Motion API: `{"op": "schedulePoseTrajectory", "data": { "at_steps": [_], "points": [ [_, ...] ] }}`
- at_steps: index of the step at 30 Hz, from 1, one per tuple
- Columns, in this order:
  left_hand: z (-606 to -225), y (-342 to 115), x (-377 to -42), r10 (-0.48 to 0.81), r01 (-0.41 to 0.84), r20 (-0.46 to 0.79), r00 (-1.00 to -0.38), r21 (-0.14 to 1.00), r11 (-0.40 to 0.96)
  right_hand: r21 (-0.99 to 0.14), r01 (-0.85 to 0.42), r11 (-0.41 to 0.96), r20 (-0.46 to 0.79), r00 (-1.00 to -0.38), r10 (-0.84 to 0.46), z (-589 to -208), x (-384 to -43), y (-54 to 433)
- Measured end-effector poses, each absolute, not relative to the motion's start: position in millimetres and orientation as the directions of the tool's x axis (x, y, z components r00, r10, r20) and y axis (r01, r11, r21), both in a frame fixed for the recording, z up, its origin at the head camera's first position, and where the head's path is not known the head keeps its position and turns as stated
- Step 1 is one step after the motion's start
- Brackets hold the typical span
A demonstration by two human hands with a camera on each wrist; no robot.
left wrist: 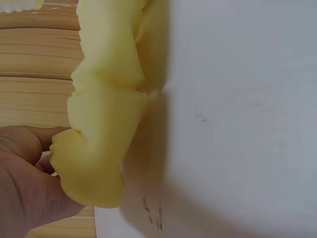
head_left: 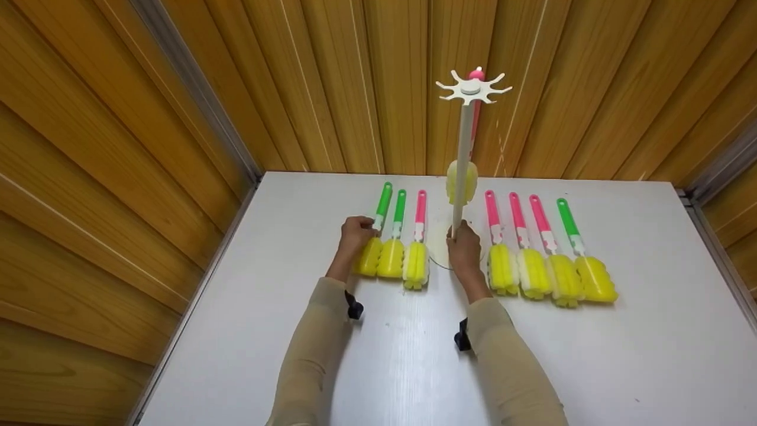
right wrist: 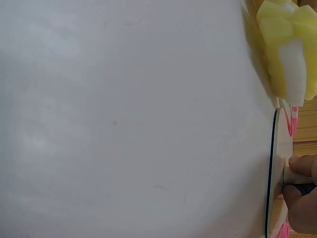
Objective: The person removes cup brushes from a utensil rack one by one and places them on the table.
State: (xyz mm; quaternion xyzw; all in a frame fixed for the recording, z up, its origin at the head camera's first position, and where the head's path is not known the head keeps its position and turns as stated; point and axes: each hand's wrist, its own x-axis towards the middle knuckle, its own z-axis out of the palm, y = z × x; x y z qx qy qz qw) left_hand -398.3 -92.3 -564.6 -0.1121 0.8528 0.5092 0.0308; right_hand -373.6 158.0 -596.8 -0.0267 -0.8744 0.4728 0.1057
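A white stand (head_left: 464, 142) with a round base (right wrist: 280, 148) and a star of curved hooks on top stands at the table's middle. My right hand (head_left: 465, 245) grips its pole low down, just above the base. A pink-handled sponge brush (head_left: 461, 183) hangs on the stand's far side, partly behind the pole. My left hand (head_left: 356, 235) holds the leftmost green-handled sponge brush (head_left: 371, 257) around its white neck, with the yellow sponge head (left wrist: 96, 158) toward me. In the left wrist view that sponge head partly covers the fingers.
Beside the held brush lie another green-handled brush (head_left: 391, 257) and a pink-handled one (head_left: 417, 263). Right of the stand is a row of several brushes, pink-handled ones (head_left: 504, 269) and a green-handled one (head_left: 594, 278) at the end. Wood-patterned walls (head_left: 355, 89) rise behind the white table (head_left: 402, 367).
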Motion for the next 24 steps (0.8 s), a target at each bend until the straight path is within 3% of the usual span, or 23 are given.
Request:
{"op": "schedulePoseTrajectory", "data": {
  "at_steps": [24],
  "points": [
    [-581,-82,-401,-0.200,-0.252,-0.181,-0.963,0.871,0.421,-0.828,-0.024,0.560,0.134,-0.979,0.156,-597,-375,157]
  ]
}}
